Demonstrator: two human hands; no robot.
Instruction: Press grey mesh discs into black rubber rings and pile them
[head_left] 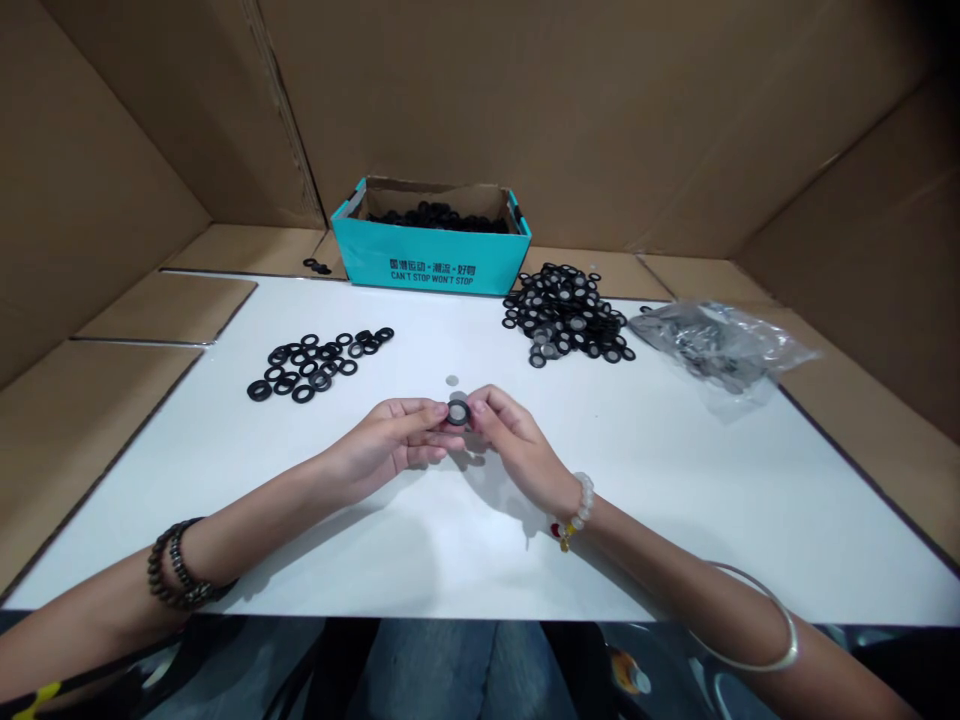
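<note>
Black rubber washer sits pinched between my left hand and right hand, both gripping its rim, above the white desk.

The one view is worn on the person's head and looks forward and down across a white desk from its near edge. The left hand and right hand sit close, just below centre, while a teal box and cardboard wall stand farther off.

Tall brown cardboard panels wall in a white table, edged by flat cardboard sheets.
</note>
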